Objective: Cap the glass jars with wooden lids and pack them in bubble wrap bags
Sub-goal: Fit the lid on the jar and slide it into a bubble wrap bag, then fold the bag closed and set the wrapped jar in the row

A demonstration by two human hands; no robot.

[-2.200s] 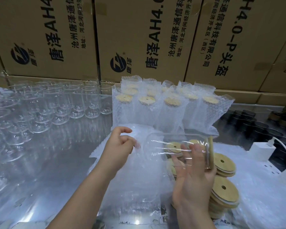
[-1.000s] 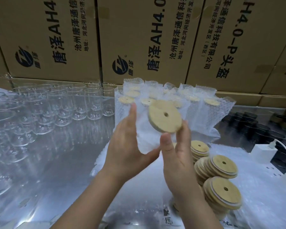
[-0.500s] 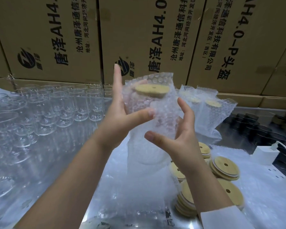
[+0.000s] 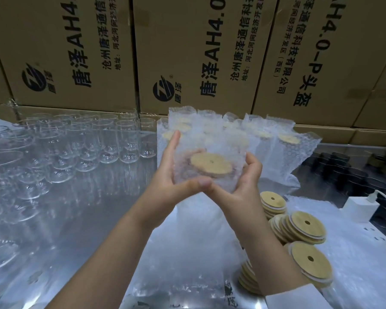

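Observation:
A glass jar capped with a round wooden lid sits inside a bubble wrap bag, held up at mid-frame. My left hand grips the bag's left side, fingers up and thumb across the front. On the right side my right hand cups the bag, thumb meeting the left thumb. Behind stand several packed jars in bubble wrap bags. Rows of uncapped glass jars fill the left. Loose wooden lids lie stacked at the right. A pile of flat bubble wrap bags lies below my hands.
Large cardboard boxes wall off the back. Dark jars stand at the far right. A white charger with a cable rests on a power strip by the right edge. The table top is shiny.
The bagged jar has come down from in front of the boxes to just before the packed row. Both hands have closed in around it, thumbs now touching. Earlier, the capped jar went into the bag.

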